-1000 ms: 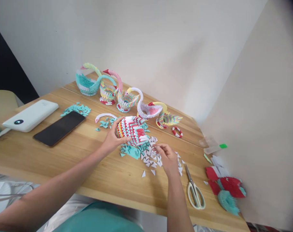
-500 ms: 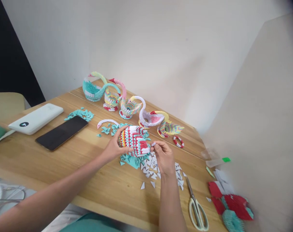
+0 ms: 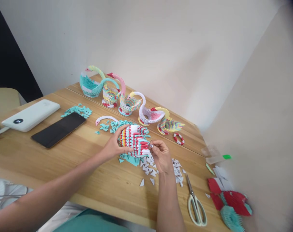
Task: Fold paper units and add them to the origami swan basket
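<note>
My left hand wraps around a 3D origami body, built from rows of folded paper pieces in white, red, teal, orange and yellow. It is tipped on its side, its spiky edge facing right. At that edge my right hand pinches a small white folded paper piece, close against the rim; whether it touches is hard to tell. Loose white paper triangles lie below and beside the right hand. Teal paper pieces are heaped under and behind the body.
Finished paper swans line the table's back. A white neck piece, teal pieces, black phone and white power bank lie left. Right are a red-and-white ring, scissors and red paper.
My right hand has brought the white paper piece slightly left, closer to the body's spiky edge. The left hand keeps its grip. The view has shifted a little.
</note>
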Available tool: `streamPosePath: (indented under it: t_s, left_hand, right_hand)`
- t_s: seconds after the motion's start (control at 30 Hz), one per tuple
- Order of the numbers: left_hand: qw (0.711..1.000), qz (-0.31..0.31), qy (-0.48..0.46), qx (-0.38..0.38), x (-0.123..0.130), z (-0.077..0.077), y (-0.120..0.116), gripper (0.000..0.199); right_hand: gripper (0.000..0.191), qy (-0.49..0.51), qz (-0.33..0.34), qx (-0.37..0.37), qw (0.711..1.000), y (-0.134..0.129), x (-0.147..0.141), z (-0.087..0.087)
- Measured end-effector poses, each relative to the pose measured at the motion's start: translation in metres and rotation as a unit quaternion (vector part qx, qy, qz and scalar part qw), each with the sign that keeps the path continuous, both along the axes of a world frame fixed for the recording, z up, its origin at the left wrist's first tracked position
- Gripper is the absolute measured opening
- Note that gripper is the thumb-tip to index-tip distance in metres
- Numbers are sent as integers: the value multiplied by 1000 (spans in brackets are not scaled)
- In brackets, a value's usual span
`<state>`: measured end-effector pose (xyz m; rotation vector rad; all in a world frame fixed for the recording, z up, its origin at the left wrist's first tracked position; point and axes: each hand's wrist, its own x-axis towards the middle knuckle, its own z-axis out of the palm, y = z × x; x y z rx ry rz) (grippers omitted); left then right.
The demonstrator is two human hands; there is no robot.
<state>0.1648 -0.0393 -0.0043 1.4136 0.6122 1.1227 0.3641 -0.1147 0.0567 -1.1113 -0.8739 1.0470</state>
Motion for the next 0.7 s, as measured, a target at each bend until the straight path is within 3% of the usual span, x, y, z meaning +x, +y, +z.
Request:
streamPosePath:
  t_s: [0.7]
  left_hand:
    - [999, 11, 25, 22, -1, 4, -1, 99]
  right_hand:
    - [32, -84, 55, -43, 994, -5, 7, 9]
